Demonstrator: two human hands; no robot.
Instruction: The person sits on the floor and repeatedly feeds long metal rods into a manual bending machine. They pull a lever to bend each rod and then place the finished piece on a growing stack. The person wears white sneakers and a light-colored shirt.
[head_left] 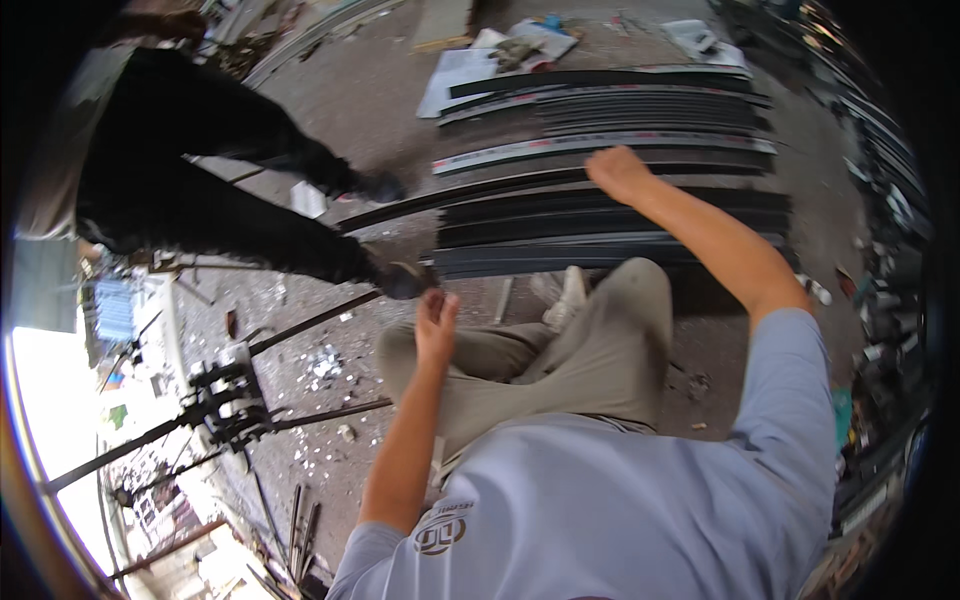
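My right hand (620, 176) is closed in a fist over a long, thin dark strip (480, 194). That strip reaches left past the ends of the other strips, towards a standing person's feet. Just below the fist lies a stack of dark flat strips (600, 222) on the floor. My left hand (436, 322) is raised in front of my left knee, near the person's shoe. Its thumb and fingers are slightly apart, and I see nothing held between them.
The person in dark trousers (220, 190) stands at the left. Beyond my right hand lie more strips, one pale-faced (600, 148). Papers (460, 80) and gloves (515, 52) rest at the back. A clamp-like metal fixture on bars (228, 395) stands at left. Debris litters the floor.
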